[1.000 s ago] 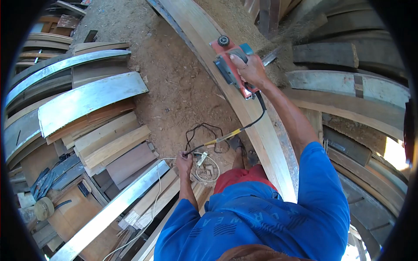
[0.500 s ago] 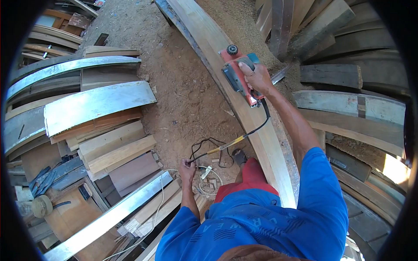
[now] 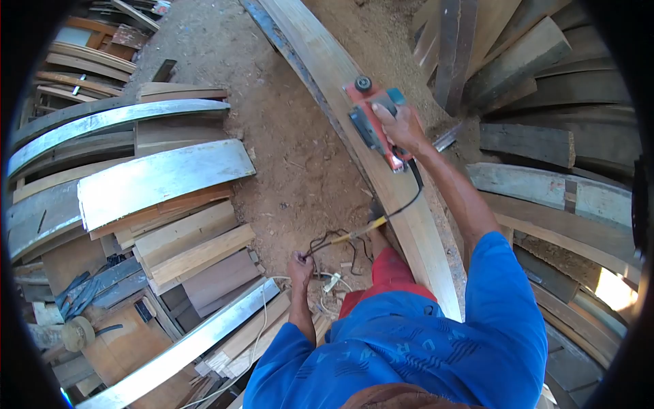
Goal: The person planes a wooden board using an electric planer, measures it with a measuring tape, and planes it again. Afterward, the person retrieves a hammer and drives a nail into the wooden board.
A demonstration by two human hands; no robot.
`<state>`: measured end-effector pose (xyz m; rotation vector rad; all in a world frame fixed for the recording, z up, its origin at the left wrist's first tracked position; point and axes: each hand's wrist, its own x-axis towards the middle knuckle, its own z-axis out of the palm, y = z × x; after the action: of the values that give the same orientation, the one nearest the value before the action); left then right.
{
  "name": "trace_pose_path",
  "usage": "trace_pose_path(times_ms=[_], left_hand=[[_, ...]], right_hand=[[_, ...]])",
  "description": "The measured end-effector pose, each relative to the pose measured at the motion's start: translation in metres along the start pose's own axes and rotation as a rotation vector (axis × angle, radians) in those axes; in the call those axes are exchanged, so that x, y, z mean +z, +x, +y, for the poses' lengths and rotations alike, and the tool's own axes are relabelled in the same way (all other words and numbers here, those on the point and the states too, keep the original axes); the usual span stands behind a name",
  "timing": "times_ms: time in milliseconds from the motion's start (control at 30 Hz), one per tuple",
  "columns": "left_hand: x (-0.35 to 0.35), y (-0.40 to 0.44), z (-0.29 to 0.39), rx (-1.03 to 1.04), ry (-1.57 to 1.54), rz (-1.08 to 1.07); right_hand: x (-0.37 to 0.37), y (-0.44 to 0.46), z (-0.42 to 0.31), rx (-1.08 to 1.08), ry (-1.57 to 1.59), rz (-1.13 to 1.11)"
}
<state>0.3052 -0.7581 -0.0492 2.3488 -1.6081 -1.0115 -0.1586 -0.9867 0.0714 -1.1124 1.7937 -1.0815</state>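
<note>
A red and grey electric planer rests on a long pale plank, with my right hand wrapped round its handle. From its rear runs a black cable with a yellow wrapped section. My left hand is closed on this cable, well to the lower left of the planer. The plank lies along a worn support whose bluish edge shows on the left side.
Stacked boards and a silvery sheet-topped piece lie on the left. More timber is piled on the right. A white cord with a connector lies on the dirt ground near my legs.
In the view, the planer and my right hand are lower and further right than a second ago. My left hand has shifted slightly down and right, still holding the cable. Flying shavings no longer show.
</note>
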Motion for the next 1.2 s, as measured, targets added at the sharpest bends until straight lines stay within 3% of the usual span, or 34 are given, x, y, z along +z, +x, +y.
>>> trace_pose_path(times_ms=[400,900,967,1033,1100,1200], left_hand=[[-0.006,0.062,0.016,-0.018,-0.033,-0.02],[-0.049,0.129,0.061,0.0,-0.032,0.115],[-0.056,0.143,0.066,-0.004,-0.036,0.101],[-0.06,0.151,0.074,0.026,-0.039,0.125],[-0.06,0.159,0.075,-0.024,-0.073,0.079],[-0.058,0.173,0.084,0.0,0.019,-0.001]], right_hand=[[0.009,0.077,-0.014,0.136,-0.049,-0.182],[0.038,0.138,-0.028,-0.111,0.029,-0.029],[0.032,0.144,-0.041,0.013,0.016,-0.11],[0.036,0.146,-0.037,0.031,0.013,-0.128],[0.044,0.155,-0.03,-0.094,0.022,-0.071],[0.042,0.162,-0.036,0.046,0.008,-0.131]])
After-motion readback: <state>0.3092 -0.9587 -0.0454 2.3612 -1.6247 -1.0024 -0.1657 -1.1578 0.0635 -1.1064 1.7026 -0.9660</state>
